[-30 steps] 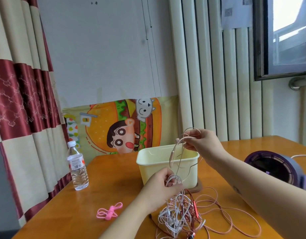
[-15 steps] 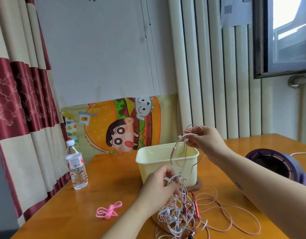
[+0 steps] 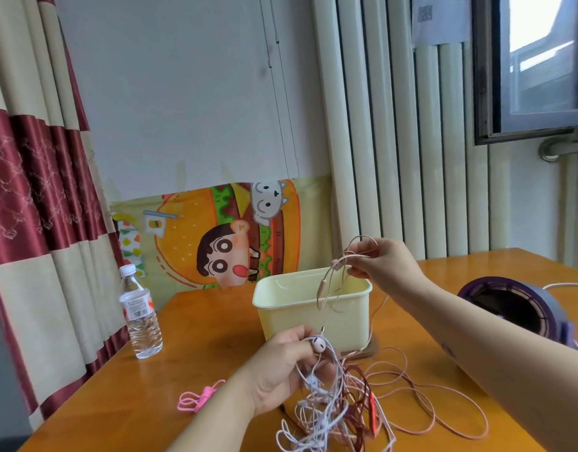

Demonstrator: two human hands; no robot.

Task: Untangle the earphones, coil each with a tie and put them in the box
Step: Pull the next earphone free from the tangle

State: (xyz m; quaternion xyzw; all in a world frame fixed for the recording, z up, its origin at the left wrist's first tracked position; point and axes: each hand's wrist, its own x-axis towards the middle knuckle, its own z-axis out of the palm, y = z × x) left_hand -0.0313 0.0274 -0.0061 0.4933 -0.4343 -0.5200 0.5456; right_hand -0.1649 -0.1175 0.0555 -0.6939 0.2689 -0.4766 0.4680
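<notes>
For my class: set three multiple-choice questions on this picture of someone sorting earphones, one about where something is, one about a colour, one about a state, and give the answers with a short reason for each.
1. Where does the water bottle stand?
A. Inside the box
B. On the table near its left edge, by the curtain
C. Beside the purple fan

2. What colour is the cord that the right hand holds up?
A. Pale pink
B. Black
C. Green

3. What state is the bundle of earphones at the left hand in?
A. Coiled and tied
B. Packed in the box
C. Tangled, several cords mixed

Answers:
1 B: the bottle stands upright on the table's left side, close to the curtain.
2 A: the loops of the pink cord hang from the raised fingers in front of the box.
3 C: white, pink and red cords cross each other in a loose heap.
</notes>
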